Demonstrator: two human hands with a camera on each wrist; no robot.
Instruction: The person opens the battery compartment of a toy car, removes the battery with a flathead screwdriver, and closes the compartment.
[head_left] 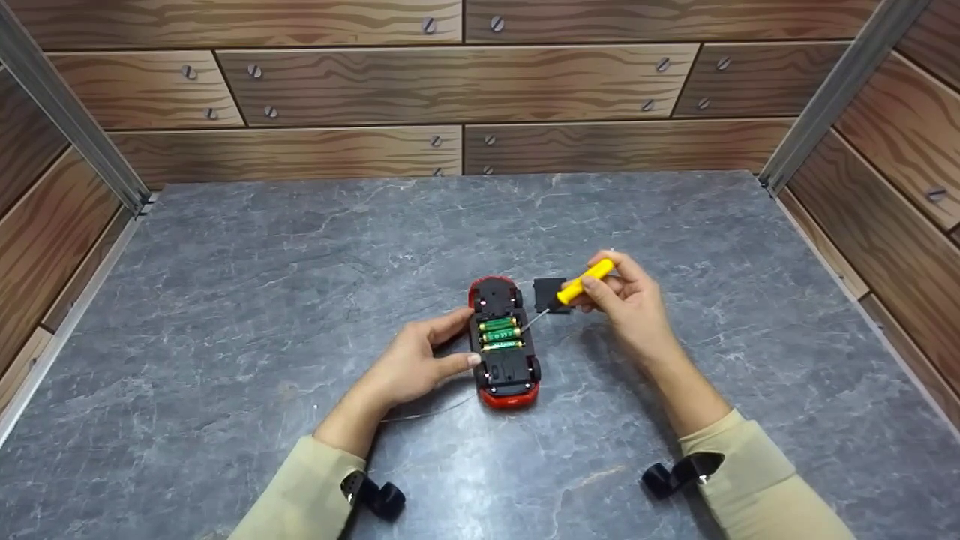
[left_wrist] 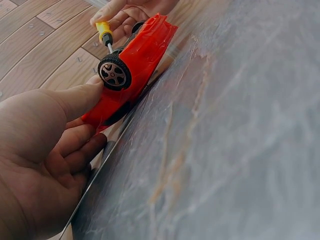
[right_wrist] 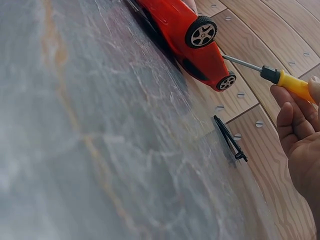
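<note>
Both thumb and fingers of the left hand [head_left: 416,367] are gripping the upturned red car [head_left: 506,369] on the worktop [head_left: 300,262], its roof hidden, its long axis running near to far. At the green batteries [head_left: 501,335], the yellow screwdriver [head_left: 589,280] is pointing in, tip contact hard to make out; its collar is blocking part of a black panel [head_left: 545,289], and the right hand [head_left: 634,311] is pinching its handle.

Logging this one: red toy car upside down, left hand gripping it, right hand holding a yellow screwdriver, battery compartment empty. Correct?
Not empty: the head view shows three green batteries inside it. The rest stands: red toy car upside down, left hand gripping it, right hand holding a yellow screwdriver.
</note>
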